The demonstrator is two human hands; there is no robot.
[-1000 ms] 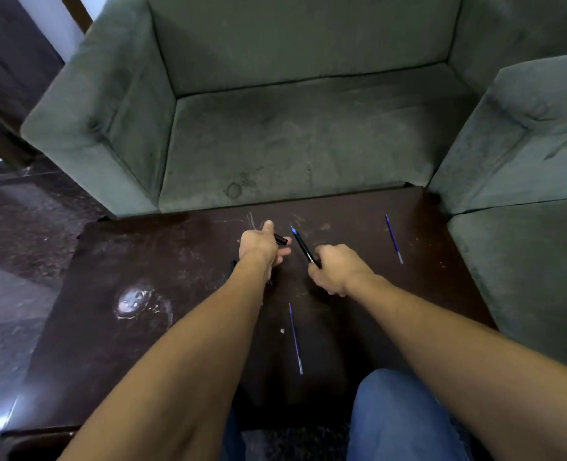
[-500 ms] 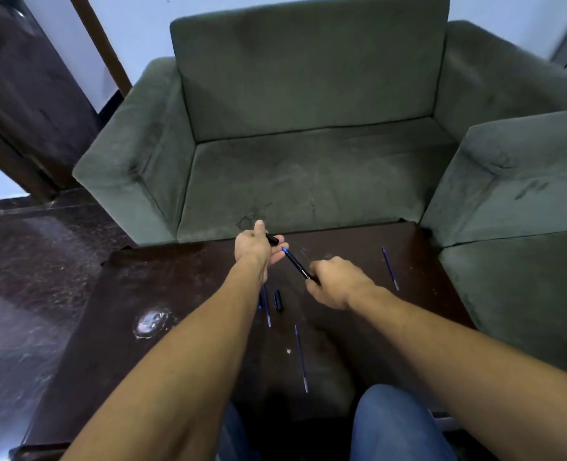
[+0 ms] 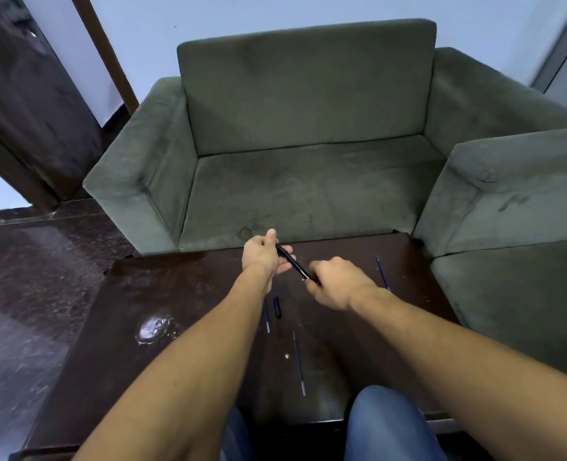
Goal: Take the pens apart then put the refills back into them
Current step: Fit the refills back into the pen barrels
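— Gripping one end of the black pen (image 3: 292, 261) with the left hand (image 3: 264, 257), pinching the other end with the right hand (image 3: 337, 282), just above the far edge of the table (image 3: 175, 294).
— Risky if yanked: could slip and fling a small part to the floor.
— Also three refills (image 3: 298, 362) and a short black piece (image 3: 277, 307) lying loose below. Could roll off if nudged by a forearm.
— No tray or box. Only the barrel; impossible to tell whether filled.
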